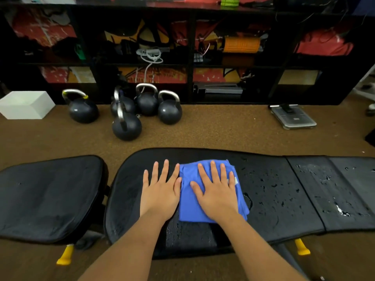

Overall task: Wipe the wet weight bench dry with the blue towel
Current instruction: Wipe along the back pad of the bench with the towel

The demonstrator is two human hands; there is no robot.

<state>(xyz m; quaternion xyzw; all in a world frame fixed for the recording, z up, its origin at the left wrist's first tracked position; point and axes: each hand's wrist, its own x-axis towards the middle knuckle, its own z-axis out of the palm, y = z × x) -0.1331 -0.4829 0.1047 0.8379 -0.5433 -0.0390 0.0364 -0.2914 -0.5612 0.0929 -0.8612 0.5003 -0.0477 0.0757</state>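
— Where do we have the blue towel?

— Lower middle of the frame, folded into a pad and lying flat on the black surface of the weight bench.

— And our right grip?

— It lies palm down on the towel with the fingers straight and spread, pressing on the cloth and curled round nothing.

— The left grip?

— It is just as flat and open on the bare surface, just beside the towel's left edge. It holds nothing.

— What shows of the wet?

— Water drops bead on the surface right of the towel, with a bigger shiny patch toward the lower right. A separate black seat pad sits at the lower left.

— Farther out?

— We see yellow feet under the bench and a brown floor. Five black kettlebells are clustered left of centre, with a white box at the left edge. A flat scale lies on the floor at the right. A dark shelf unit runs across the top of the frame, with an orange roller in one bay.
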